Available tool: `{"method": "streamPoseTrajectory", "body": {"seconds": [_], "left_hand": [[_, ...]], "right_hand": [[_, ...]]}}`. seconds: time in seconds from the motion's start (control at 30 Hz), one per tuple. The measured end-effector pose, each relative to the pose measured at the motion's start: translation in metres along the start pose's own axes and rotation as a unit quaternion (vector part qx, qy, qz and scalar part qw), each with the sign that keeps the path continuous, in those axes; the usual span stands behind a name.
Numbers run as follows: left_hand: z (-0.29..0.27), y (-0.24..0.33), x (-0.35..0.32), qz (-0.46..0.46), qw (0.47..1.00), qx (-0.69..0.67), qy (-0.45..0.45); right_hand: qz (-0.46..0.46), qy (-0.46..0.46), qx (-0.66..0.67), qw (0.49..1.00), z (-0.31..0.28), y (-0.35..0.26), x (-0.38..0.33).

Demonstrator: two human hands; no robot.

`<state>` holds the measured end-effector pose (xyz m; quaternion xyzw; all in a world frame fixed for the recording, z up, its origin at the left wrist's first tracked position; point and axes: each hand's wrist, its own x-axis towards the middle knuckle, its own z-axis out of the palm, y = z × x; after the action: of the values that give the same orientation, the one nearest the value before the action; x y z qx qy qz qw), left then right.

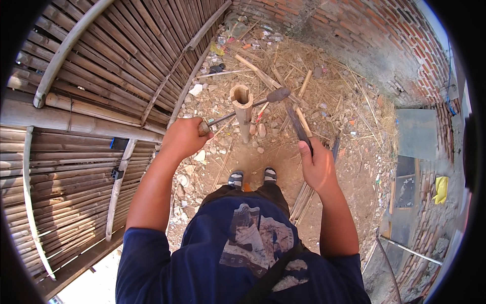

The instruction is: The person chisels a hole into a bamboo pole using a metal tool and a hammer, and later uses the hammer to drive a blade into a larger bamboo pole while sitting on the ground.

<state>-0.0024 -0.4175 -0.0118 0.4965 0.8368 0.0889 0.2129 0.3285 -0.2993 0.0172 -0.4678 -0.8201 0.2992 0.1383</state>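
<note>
My left hand [185, 138] is closed round the wooden handle of a long, narrow metal blade [220, 119]. The blade slants up to the right and crosses an upright bamboo post [242, 119]; whether it passes behind or through the post I cannot tell. The hollow top of the post has a notched rim. In my right hand [318, 164] is a hammer [298, 121], gripped by its dark handle with the thumb along it. Just right of the post, the hammer's head is at the far end of the blade, apparently against it.
A bamboo slat wall [76, 116] with poles runs along my left. Brick walls [374, 40] stand ahead and to the right. Straw, stones and bamboo pieces [304, 83] litter the ground beyond the post. Grey panels [416, 134] and a yellow cloth or bag [441, 190] are at right.
</note>
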Motion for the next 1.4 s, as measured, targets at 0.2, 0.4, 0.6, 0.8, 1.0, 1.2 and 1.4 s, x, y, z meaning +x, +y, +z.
{"method": "streamPoseTrajectory", "body": {"seconds": [0.2,0.4,0.6,0.8,1.0,1.2,1.4], "left_hand": [[-0.002,0.01,-0.006,0.015,0.999,0.034,-0.008],[-0.003,0.01,-0.001,0.025,0.998,0.053,-0.016],[-0.002,0.013,-0.008,0.012,0.999,0.039,-0.023],[0.005,0.021,-0.008,0.028,0.999,0.031,-0.011],[0.002,0.038,-0.011,0.014,0.998,0.052,-0.037],[-0.004,0.041,-0.008,0.006,0.999,0.042,-0.028],[-0.008,0.029,0.003,0.009,0.997,0.072,-0.032]], "right_hand": [[-0.048,0.155,0.144,0.976,-0.023,-0.021,-0.006],[-0.015,0.02,-0.045,0.999,0.021,0.001,0.006],[-0.041,0.116,0.102,0.987,-0.017,-0.022,-0.005],[0.013,-0.01,-0.111,0.994,0.053,0.031,0.006],[0.011,0.088,0.069,0.994,-0.01,0.012,-0.009],[-0.02,0.149,0.064,0.987,0.003,0.026,-0.024],[0.013,0.089,0.0,0.996,0.012,0.028,-0.006]]}}
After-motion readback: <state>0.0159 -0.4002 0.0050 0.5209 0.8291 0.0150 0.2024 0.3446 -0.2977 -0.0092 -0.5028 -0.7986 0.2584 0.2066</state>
